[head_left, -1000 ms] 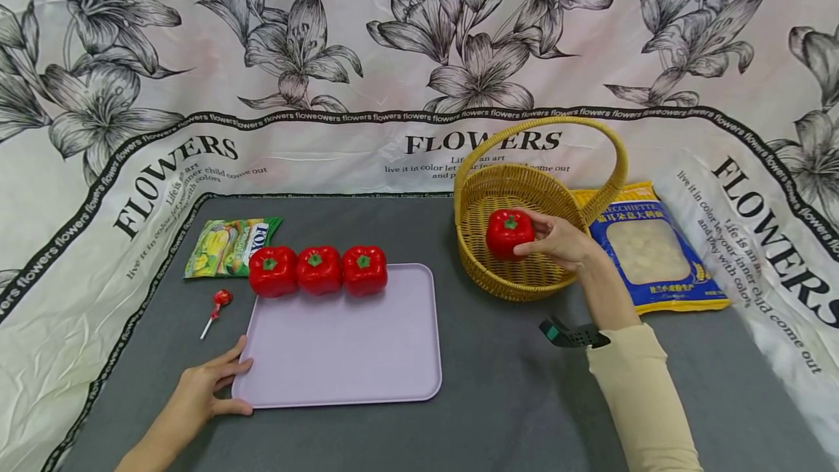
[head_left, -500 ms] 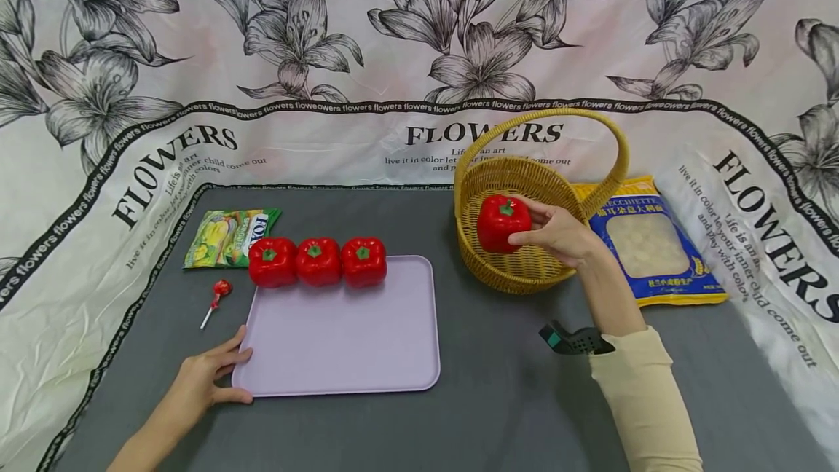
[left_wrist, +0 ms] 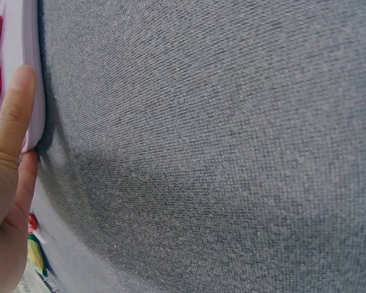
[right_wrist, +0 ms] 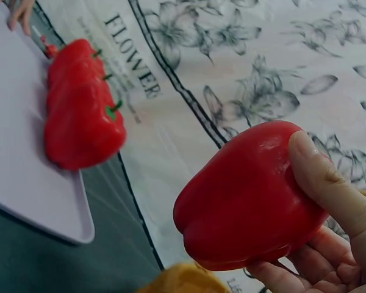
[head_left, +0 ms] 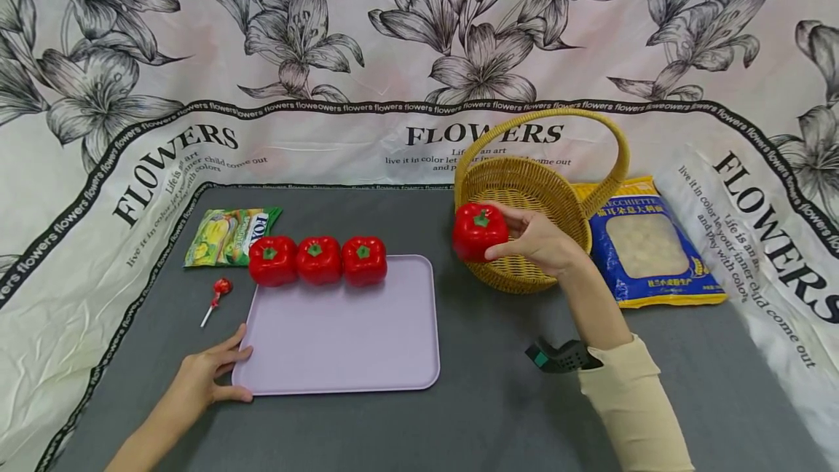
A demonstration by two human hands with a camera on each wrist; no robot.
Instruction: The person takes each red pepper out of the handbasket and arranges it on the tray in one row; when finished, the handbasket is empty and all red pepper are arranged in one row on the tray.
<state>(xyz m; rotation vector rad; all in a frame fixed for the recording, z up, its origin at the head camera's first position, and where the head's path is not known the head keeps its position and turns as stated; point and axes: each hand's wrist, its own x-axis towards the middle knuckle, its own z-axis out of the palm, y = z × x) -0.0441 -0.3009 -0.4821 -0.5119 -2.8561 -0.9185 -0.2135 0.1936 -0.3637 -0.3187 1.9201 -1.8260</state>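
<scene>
My right hand (head_left: 540, 242) grips a red bell pepper (head_left: 481, 231) with a green stem, raised over the left rim of the yellow wicker basket (head_left: 518, 282). In the right wrist view, the thumb lies on the upper side of this pepper (right_wrist: 250, 195) and the fingers are bent under it. My left hand (head_left: 197, 384) holds the near left corner of a pale purple tray (head_left: 341, 341), thumb along the front edge and fingers at the left side. Three more red bell peppers (head_left: 319, 261) stand side by side along the tray's far edge.
A green snack bag (head_left: 226, 237) and a red lollipop (head_left: 216, 299) lie left of the tray. Right of the basket, partly behind its handle, is a blue and yellow pasta bag (head_left: 649, 246). A flower-printed cloth (head_left: 328, 159) hangs behind the grey table (head_left: 491, 414).
My right hand has lifted the bell pepper from inside the basket and moved it left to the basket's rim. My left hand stays at the tray's corner. The view has tilted slightly.
</scene>
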